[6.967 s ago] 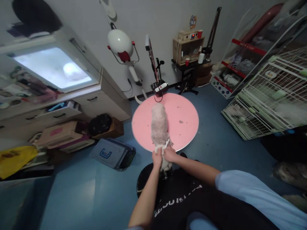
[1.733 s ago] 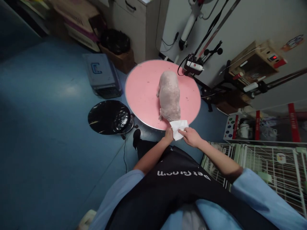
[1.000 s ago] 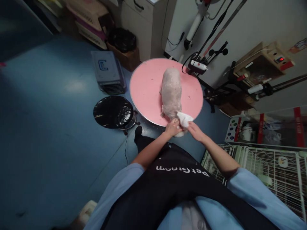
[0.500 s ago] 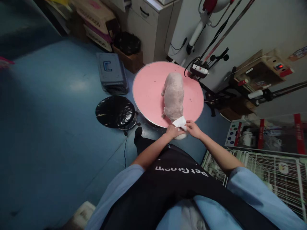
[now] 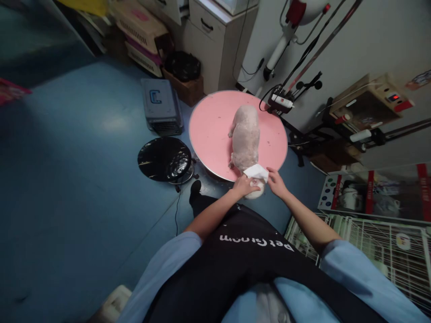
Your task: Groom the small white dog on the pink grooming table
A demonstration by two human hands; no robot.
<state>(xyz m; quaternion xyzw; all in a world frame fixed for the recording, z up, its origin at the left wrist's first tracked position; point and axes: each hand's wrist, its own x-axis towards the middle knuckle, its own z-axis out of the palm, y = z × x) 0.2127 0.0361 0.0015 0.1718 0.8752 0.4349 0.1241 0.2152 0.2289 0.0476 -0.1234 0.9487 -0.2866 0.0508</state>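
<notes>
A closely clipped pale pet (image 5: 246, 134), dog or cat I cannot tell, stands on the round pink table (image 5: 208, 130), its head toward me at the near edge. My left hand (image 5: 243, 186) is closed on the side of its white head (image 5: 255, 193), thumb across the top. A white wipe (image 5: 256, 172) lies spread over the back of the head and neck. Its right edge is pinched in the fingers of my right hand (image 5: 276, 181). The pet's face is hidden from me.
Left of the table stand a black round stool (image 5: 164, 159) and a grey pet carrier (image 5: 161, 105). A dryer arm (image 5: 278, 56) and a stand's post rise behind the table. White wire cages (image 5: 367, 237) are at the right.
The white wipe has opened out wider across the head and neck. My right hand has moved slightly right with its edge, and more of the white head shows. The view has shifted slightly.
</notes>
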